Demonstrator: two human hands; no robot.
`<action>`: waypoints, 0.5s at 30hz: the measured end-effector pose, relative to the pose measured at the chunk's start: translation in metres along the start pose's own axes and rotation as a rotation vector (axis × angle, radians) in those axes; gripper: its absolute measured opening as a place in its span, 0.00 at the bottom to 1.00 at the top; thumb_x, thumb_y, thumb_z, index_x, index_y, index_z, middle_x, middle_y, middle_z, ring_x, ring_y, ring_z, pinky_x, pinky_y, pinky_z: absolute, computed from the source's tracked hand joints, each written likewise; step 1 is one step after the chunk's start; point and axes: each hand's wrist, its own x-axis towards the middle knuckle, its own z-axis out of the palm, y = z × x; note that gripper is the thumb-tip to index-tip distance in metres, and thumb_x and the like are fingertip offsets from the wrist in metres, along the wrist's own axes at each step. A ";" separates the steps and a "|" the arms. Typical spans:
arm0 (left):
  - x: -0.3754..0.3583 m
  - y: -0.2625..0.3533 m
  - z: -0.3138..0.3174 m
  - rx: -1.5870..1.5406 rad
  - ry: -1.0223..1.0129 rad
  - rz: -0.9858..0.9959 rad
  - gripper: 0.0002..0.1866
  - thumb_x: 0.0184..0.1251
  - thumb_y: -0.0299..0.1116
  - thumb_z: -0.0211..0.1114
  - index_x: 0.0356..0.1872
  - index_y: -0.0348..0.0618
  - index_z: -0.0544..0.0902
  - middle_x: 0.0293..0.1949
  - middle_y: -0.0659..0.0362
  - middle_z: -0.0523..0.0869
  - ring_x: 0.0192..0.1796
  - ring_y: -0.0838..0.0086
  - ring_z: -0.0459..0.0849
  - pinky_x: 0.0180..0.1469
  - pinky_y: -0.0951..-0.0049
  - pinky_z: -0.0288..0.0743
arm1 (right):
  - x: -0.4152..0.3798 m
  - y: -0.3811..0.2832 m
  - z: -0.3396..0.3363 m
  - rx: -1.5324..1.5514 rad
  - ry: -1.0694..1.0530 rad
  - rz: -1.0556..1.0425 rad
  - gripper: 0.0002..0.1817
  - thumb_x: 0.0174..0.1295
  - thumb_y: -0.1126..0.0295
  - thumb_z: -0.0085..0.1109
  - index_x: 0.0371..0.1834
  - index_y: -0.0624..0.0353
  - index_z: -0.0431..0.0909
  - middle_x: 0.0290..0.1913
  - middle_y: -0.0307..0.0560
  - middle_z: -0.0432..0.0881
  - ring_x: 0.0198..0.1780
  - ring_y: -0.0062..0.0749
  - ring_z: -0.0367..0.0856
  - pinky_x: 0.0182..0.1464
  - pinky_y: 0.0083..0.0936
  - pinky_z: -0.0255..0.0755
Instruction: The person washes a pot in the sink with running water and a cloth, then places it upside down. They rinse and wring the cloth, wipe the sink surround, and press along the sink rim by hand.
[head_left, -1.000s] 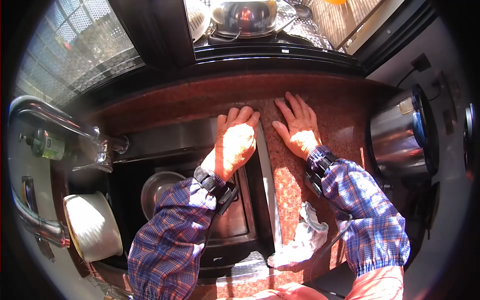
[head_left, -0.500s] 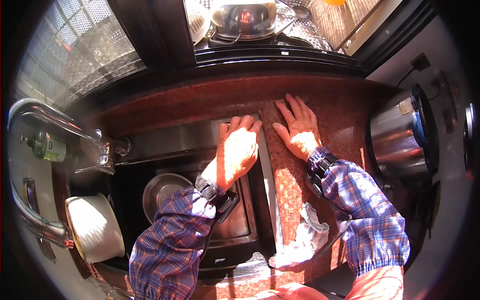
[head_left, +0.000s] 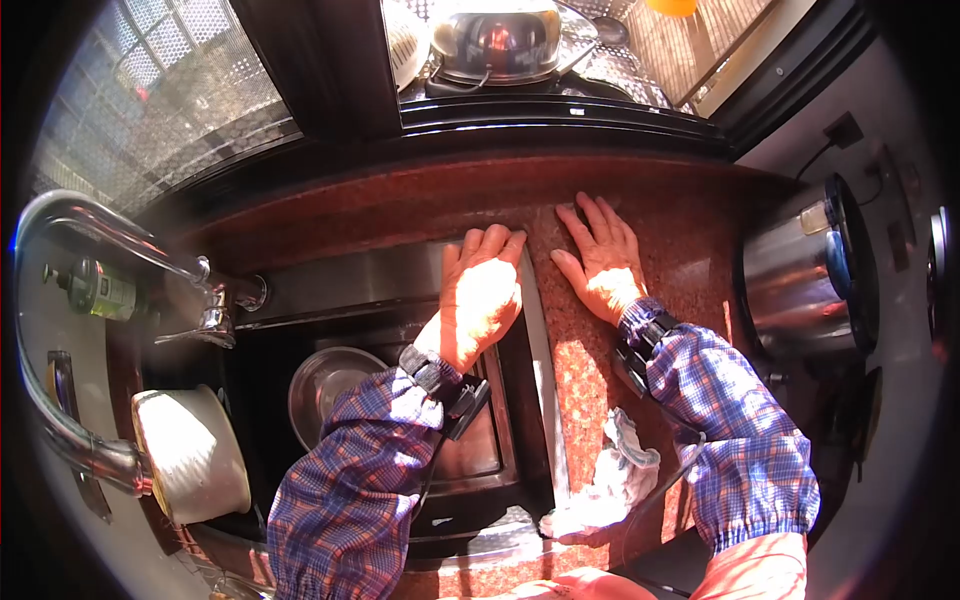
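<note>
My left hand (head_left: 482,295) rests at the back right corner of the black sink (head_left: 400,530), its fingertips on the steel ledge (head_left: 350,270). Its fingers are slightly apart and bent, and no object shows in them. My right hand (head_left: 602,260) lies flat on the red speckled counter (head_left: 690,225), fingers spread, holding nothing. Both forearms wear checked sleeve covers and dark wrist straps. Partly behind my left sleeve, a round metal bowl (head_left: 325,385) sits in the sink. A crumpled pale cloth (head_left: 615,480) lies on the counter by the sink's right edge.
A chrome faucet (head_left: 218,310) arches along the left side. Near it are a white round container (head_left: 190,450) and a green-labelled pump bottle (head_left: 105,290). At right stands a steel pot-like appliance (head_left: 800,275). Beyond the window frame (head_left: 560,110) is a shiny metal pot (head_left: 500,45).
The whole view has shifted slightly, so things appear a little lower and to the right. Both hands keep their places on the sink ledge and counter.
</note>
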 end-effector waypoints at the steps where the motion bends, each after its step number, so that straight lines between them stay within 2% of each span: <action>1: 0.002 0.002 0.002 0.001 0.003 -0.008 0.20 0.61 0.28 0.64 0.56 0.45 0.83 0.48 0.63 0.82 0.52 0.65 0.78 0.52 0.63 0.67 | 0.000 -0.001 -0.001 0.009 -0.007 0.002 0.34 0.70 0.47 0.53 0.77 0.43 0.64 0.80 0.49 0.57 0.81 0.48 0.53 0.78 0.46 0.47; 4: 0.001 0.000 0.004 -0.026 -0.010 0.003 0.22 0.57 0.28 0.63 0.56 0.42 0.83 0.48 0.62 0.82 0.52 0.64 0.78 0.52 0.63 0.68 | 0.000 0.000 0.000 0.001 0.012 -0.017 0.33 0.70 0.49 0.54 0.76 0.44 0.65 0.80 0.49 0.58 0.80 0.49 0.54 0.78 0.47 0.48; 7: -0.005 0.006 -0.001 0.147 0.019 0.045 0.17 0.56 0.30 0.63 0.49 0.45 0.83 0.41 0.64 0.78 0.48 0.69 0.76 0.47 0.64 0.65 | 0.001 0.000 0.001 0.006 0.015 -0.026 0.32 0.70 0.51 0.55 0.76 0.45 0.65 0.80 0.50 0.58 0.80 0.50 0.54 0.78 0.48 0.49; 11: 0.002 -0.007 0.008 0.040 0.130 0.015 0.18 0.55 0.30 0.64 0.50 0.44 0.83 0.40 0.64 0.77 0.47 0.69 0.75 0.46 0.66 0.64 | 0.001 0.000 0.001 -0.002 0.017 -0.030 0.32 0.69 0.52 0.55 0.77 0.45 0.65 0.81 0.49 0.57 0.80 0.50 0.54 0.78 0.48 0.48; 15: -0.002 0.001 0.005 0.063 0.019 0.009 0.20 0.55 0.30 0.64 0.52 0.43 0.84 0.42 0.63 0.78 0.48 0.69 0.75 0.47 0.65 0.64 | -0.002 -0.003 -0.002 0.006 0.000 -0.019 0.32 0.69 0.53 0.55 0.77 0.45 0.65 0.81 0.50 0.57 0.80 0.51 0.54 0.79 0.47 0.47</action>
